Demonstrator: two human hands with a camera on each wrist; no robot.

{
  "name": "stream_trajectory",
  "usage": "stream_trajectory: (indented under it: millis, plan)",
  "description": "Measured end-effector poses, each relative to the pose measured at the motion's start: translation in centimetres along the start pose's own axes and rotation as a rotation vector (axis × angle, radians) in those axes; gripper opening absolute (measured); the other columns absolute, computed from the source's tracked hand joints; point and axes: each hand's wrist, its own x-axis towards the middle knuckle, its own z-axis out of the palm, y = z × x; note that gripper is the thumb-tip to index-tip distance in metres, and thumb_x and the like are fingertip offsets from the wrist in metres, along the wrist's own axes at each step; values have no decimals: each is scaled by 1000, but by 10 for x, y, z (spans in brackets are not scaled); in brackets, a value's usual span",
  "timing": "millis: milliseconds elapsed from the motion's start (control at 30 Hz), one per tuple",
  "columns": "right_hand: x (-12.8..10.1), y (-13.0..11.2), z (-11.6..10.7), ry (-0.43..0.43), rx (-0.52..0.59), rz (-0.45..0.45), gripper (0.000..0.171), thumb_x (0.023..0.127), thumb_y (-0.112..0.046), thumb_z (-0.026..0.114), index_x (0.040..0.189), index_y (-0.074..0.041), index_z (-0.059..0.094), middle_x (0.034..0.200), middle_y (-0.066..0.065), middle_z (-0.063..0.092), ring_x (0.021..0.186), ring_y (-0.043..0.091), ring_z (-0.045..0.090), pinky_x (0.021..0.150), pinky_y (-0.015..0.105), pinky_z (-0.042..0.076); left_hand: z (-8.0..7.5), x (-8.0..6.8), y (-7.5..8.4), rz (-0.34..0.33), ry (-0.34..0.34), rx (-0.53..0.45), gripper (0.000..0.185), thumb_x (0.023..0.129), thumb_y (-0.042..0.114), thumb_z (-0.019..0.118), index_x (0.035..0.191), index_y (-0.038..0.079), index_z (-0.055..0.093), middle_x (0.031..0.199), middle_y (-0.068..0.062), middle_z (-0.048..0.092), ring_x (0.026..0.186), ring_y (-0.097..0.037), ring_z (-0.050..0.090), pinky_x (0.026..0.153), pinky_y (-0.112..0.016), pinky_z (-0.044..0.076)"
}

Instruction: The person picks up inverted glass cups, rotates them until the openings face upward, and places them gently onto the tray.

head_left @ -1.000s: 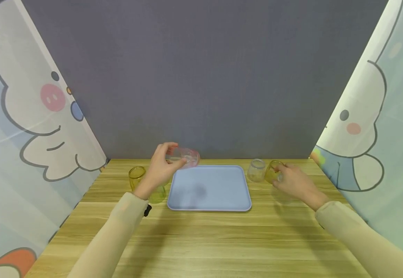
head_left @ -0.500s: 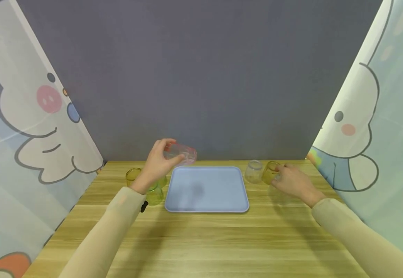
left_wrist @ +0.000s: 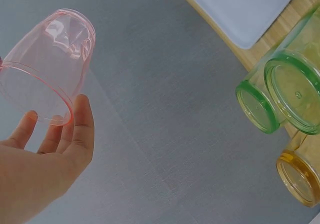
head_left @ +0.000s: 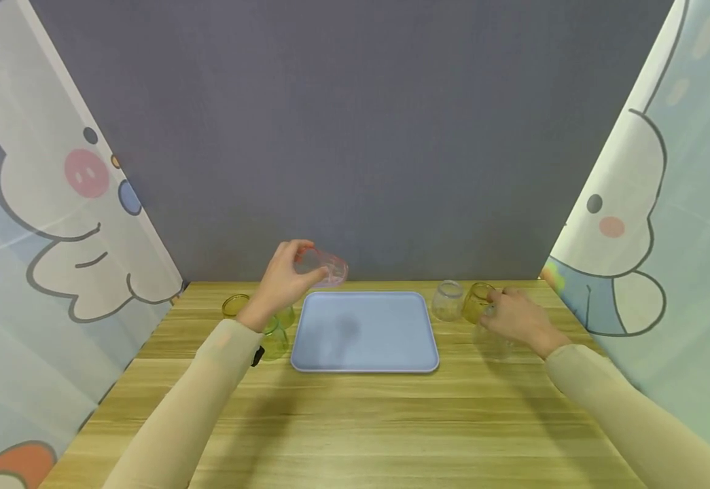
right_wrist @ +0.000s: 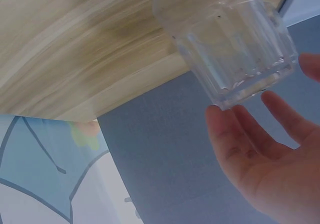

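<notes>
L hand [head_left: 281,282] held a clear pink plastic cup [head_left: 325,266] tilted above the far-left corner of the pale blue rectangular tray [head_left: 365,333]. R hand [head_left: 516,316], fingers loose, rested against a clear ribbed glass tumbler [right_wrist: 227,46] on the wooden table [head_left: 355,421], w/ a yellow cup [head_left: 475,301] just beside it.

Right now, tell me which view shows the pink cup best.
The left wrist view: the pink cup fills the upper left, its rim and base clear, tilted, with the left hand at its rim. The head view shows it small, partly behind that hand, above the blue tray. The right wrist view does not show it.
</notes>
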Motion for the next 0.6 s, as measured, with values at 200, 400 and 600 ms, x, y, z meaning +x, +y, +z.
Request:
stream_trajectory:
  millis: [200,400,600]
  plan:
    - [1,3,4,12,-8,-16,55,88,-31,66,127,7,61,121,35,57,113,57,53,77,68,51,3,2,-1,-14,-27,24,62,93,38,72,143,10,50,134,-15,45,121,-35,45,100,-55,42]
    - [2,5,5,4,-20,-43,49,85,-29,68,122,4,65,115,30,60,111,56,54,78,67,51,5,5,-6,-28,-41,73,62,94,39,71,143,8,49,135,-16,45,118,-33,45,97,-55,42]
    - [5,8,5,5,-32,-72,44,85,-28,69,117,2,67,110,26,62,107,56,55,79,65,50,9,8,-8,-36,-58,134,61,93,39,70,141,8,51,141,-17,43,127,-37,42,102,-58,40]
